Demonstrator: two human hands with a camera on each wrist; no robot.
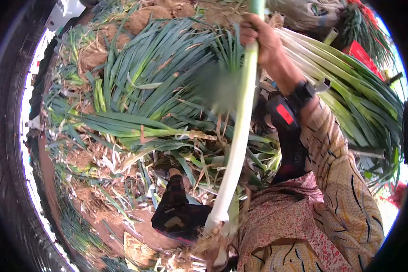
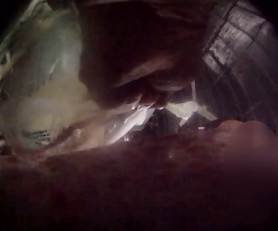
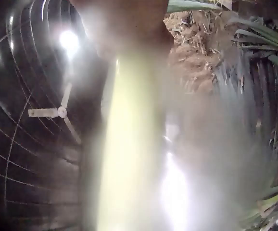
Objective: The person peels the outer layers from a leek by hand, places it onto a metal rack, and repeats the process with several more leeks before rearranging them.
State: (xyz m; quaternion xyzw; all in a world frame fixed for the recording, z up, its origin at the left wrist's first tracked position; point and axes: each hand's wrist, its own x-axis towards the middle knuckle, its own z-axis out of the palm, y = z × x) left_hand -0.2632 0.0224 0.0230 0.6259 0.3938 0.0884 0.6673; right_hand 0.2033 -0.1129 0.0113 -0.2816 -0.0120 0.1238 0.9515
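Observation:
My right hand (image 1: 265, 43) grips a long leek (image 1: 244, 122) high on its green part, at the top of the head view. The leek slants down, its white shank ending in shaggy roots (image 1: 215, 233) near my lap. In the right wrist view the pale stalk (image 3: 129, 144) runs down from the curled fingers, blurred by closeness. My left hand (image 2: 139, 57) shows only as a dark shape in the left wrist view, over dim reddish cloth (image 2: 129, 183); whether it holds anything I cannot tell. It is not distinct in the head view.
A big heap of leeks (image 1: 167, 68) with green leaves lies ahead. Cleaned leeks (image 1: 340, 77) are stacked at the right, near a sack (image 1: 303, 13). Soil clumps (image 1: 145, 20) and leaf scraps (image 1: 109, 158) litter the ground. A dark leg (image 1: 174, 213) extends forward below the heap.

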